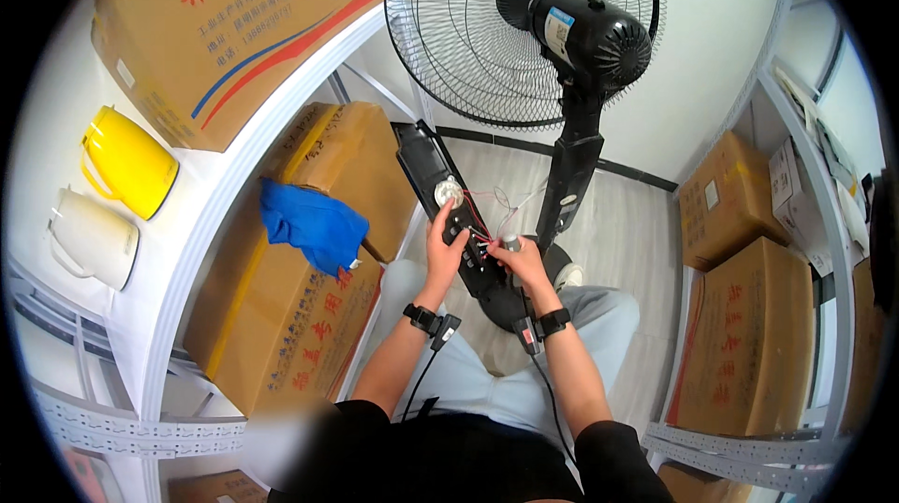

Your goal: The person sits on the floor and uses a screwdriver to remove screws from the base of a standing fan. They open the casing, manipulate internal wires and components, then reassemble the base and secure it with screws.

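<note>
A long black fan panel (426,161) lies tilted in front of me, its inner side facing up. Near its upper part sits a round white part (449,192) with thin red wires (479,213) running from it. My left hand (444,255) grips the panel's edge, one finger touching the white part and the thumb over the panel. Beside it my right hand (524,264) pinches the wires at the panel's middle. A small grey cylinder (511,243) shows at the right fingers; whether they hold it I cannot tell. The black pedestal fan (595,39) stands just beyond, its neck (571,175) close to my right hand.
Cardboard boxes (281,316) fill the left rack, a blue cloth (314,222) draped on them. On the left shelf stand a yellow jug (131,164) and a white jug (94,239). More boxes (744,344) stand on the right rack. Cables (552,400) run from my wrist straps.
</note>
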`<state>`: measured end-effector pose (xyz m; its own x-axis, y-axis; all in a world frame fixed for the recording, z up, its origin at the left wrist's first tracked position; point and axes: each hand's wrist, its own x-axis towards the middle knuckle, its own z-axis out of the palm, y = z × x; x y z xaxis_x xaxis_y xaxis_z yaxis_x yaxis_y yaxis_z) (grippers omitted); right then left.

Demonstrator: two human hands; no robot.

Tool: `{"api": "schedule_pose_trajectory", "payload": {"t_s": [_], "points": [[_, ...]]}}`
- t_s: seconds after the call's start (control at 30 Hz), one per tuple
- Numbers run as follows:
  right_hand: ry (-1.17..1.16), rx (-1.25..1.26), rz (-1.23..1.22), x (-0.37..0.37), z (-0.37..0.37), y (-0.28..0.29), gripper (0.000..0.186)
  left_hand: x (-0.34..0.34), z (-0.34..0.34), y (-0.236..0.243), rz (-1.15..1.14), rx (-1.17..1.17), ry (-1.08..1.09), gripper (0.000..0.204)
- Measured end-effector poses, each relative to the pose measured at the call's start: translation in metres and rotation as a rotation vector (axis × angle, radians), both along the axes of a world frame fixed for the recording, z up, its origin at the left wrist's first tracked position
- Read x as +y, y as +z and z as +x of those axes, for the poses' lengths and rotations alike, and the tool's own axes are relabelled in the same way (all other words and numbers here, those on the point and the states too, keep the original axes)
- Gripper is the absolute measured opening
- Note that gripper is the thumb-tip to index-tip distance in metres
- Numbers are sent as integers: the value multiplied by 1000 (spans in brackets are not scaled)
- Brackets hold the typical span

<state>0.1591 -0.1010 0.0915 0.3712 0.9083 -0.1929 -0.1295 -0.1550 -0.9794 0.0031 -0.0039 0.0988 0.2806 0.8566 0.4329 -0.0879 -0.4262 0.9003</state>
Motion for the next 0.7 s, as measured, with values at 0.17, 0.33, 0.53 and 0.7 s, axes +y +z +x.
{"api": "schedule_pose_trajectory", "payload": {"t_s": [0.17,0.33,0.53,0.7], "points": [[1,11,56,-5,4,-2,23,-4,0,20,-26,-49,-106,82],[-344,-8,156,-16,10,12,22,-11,9,22,-103,-100,-23,113],[-530,189,391,-46,43,45,17,11,12,-23,-516,-182,-276,72],[-619,159,487,-65,75,60,23,-8,39,-45,-492,-164,-343,53]]}}
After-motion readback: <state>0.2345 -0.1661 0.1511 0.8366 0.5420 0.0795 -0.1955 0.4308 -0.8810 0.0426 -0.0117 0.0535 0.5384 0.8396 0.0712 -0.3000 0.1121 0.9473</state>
